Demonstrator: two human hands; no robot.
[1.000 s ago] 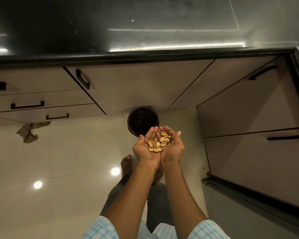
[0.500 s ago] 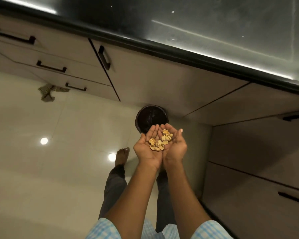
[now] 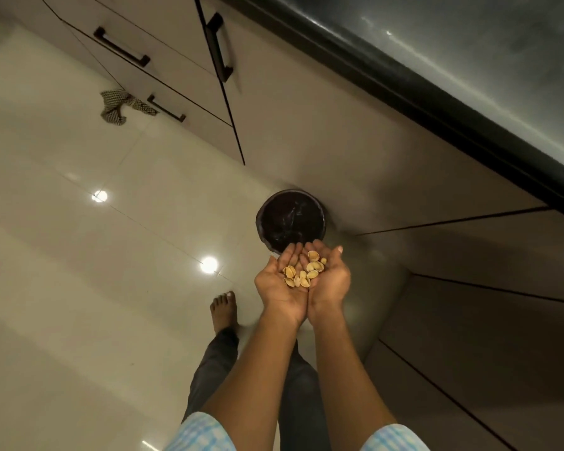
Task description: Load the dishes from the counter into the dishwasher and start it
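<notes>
My left hand [image 3: 275, 289] and my right hand [image 3: 332, 281] are pressed side by side, palms up, forming a cup. Several pale pistachio shells [image 3: 303, 271] lie loose in the cupped palms. The fingers are nearly straight and tilt toward a round dark bin [image 3: 292, 192] lined with a black bag, which stands on the floor just beyond the fingertips. No dishes or dishwasher show in this view.
The black counter edge [image 3: 437, 102] runs diagonally across the upper right, above beige cabinet fronts with black handles [image 3: 220, 48]. A checked cloth [image 3: 118, 104] hangs from a lower drawer at the left. My bare foot [image 3: 223, 309] stands on the glossy tiled floor.
The view has swung and tilted, and I have come closer to the bin. The cupped hands with the shells now sit right at its near rim.
</notes>
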